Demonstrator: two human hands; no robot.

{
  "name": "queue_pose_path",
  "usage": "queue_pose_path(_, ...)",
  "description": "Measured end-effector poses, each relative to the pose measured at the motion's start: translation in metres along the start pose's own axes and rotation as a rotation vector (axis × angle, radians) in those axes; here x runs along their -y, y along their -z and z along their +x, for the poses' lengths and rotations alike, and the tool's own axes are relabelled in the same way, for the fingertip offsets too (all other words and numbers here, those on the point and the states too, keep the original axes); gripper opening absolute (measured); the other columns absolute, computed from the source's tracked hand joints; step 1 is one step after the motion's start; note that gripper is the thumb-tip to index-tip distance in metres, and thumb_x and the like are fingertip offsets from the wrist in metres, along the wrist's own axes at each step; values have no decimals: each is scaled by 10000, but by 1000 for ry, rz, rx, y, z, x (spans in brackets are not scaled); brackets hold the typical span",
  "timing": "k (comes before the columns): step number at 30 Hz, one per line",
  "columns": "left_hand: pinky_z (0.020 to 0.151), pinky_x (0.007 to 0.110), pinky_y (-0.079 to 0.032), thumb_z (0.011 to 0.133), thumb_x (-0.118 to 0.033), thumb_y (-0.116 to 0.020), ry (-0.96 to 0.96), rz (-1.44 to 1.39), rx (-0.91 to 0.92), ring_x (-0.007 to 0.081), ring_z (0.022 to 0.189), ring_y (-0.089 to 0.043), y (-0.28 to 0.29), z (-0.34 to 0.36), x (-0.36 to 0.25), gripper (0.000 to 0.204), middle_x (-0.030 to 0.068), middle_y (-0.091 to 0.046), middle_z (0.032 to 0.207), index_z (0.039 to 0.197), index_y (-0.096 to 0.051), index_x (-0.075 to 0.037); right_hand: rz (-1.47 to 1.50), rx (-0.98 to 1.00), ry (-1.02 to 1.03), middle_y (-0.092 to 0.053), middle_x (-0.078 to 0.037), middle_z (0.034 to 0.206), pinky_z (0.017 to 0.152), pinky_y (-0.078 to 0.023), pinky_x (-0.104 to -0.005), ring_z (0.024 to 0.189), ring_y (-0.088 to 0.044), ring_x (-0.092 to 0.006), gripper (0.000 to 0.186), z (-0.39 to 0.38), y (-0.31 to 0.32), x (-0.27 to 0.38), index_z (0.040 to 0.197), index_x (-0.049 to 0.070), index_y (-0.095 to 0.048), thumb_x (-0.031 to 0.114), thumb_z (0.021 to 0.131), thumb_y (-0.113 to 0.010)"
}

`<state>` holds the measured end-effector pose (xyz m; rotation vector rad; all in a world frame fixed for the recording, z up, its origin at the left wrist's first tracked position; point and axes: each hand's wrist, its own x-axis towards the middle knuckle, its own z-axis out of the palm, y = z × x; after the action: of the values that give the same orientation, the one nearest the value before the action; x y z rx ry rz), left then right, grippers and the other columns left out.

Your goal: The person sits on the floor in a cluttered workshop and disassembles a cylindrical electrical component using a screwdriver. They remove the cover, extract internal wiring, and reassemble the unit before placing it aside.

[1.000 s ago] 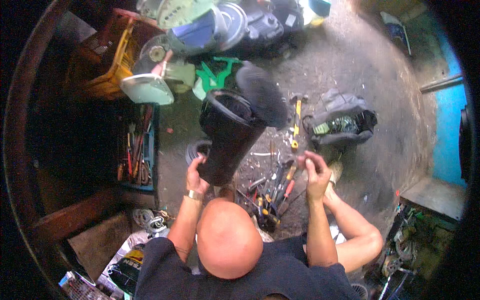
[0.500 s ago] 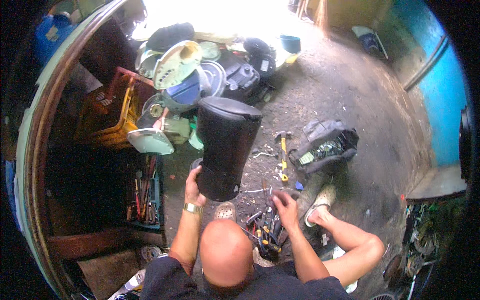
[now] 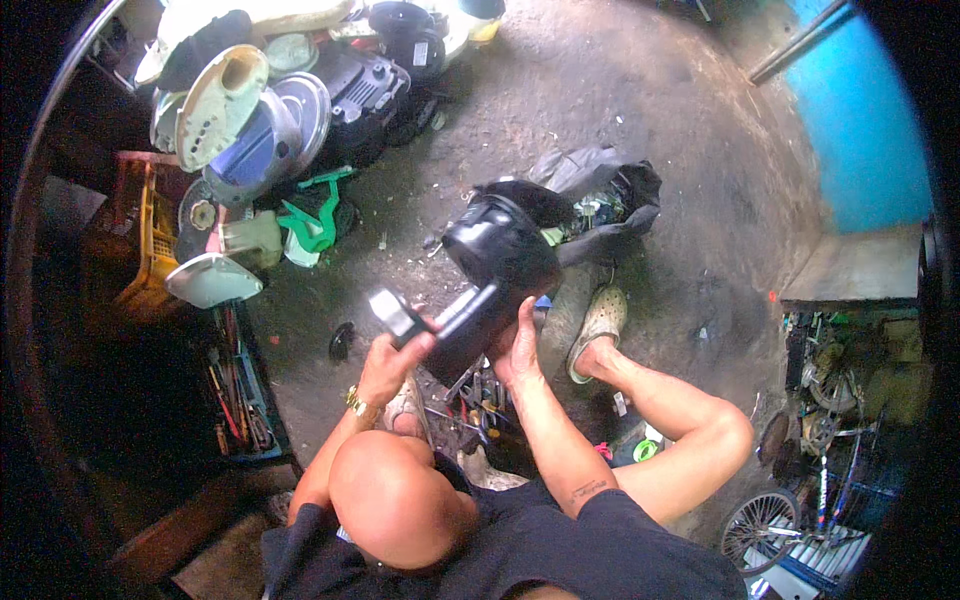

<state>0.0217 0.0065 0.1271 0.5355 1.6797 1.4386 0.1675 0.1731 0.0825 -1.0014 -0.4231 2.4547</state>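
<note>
A black cylindrical appliance body is held tilted above my feet, its rounded end pointing away from me. My left hand is closed around a handle-like part with a bright silvery end, blurred by motion. Against the near right side of the body, my right hand grips with its thumb up; its other fingers are mostly hidden. Below the body, several hand tools lie on the ground between my feet, partly covered. Just beyond it sits a grey open bag with small items inside.
A heap of plastic appliance parts lies at the far left, with a green plastic piece near it. A tray of tools stands at left. At lower right are a spoked wheel and a green tape roll.
The black body has tipped over and turned, and sits lower and farther right. My right hand has come from above the tools to grip it. The whole view has shifted.
</note>
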Motion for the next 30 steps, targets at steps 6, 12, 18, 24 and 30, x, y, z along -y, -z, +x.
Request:
queue_pose_path(6,987,398,-481,841,-311,-780,-293,374,604,289,1159,-629,6,-5,-7,627,169,-637,1287,1367,-555,-55,-59,-196,51,-641,-100,1145,815,-550,-452,956,-633,-282,887,30,17,-17,1353,91,-510,820,858,-412)
queue_pose_path(12,946,374,-498,863,-283,-774,-75,1,803,243,1067,-652,48,-5,-41,571,151,-679,1197,1319,-583,2,-52,-54,35,-603,-88,1250,905,-520,-420,1050,-614,-258,789,78,37,-16,1382,107,-502,739,916,-428)
queue_pose_path(18,1017,386,-461,750,-188,-828,-44,112,-167,234,1209,-579,91,-8,-13,653,97,-612,1312,1339,-576,-64,-96,-35,-253,-539,-110,1393,1038,-440,-438,1200,-556,-275,777,110,5,-13,1459,106,-440,693,951,-407)
queue_pose_path(24,1076,381,-400,927,-218,-672,-28,-202,-86,207,1224,-545,52,55,56,487,102,-594,1340,1359,-499,-72,-177,20,-473,-553,-110,1387,1077,-411,-433,1243,-543,-271,697,117,-7,-42,1428,108,-474,640,987,-382)
queue_pose_path(30,732,343,-585,927,-372,-691,208,-688,-345,187,905,-694,42,62,59,414,84,-707,1069,1161,-637,-35,-501,-42,-455,-615,-58,1200,875,-531,-583,1065,-628,-310,442,100,-6,-32,1316,182,-550,484,1001,-484)
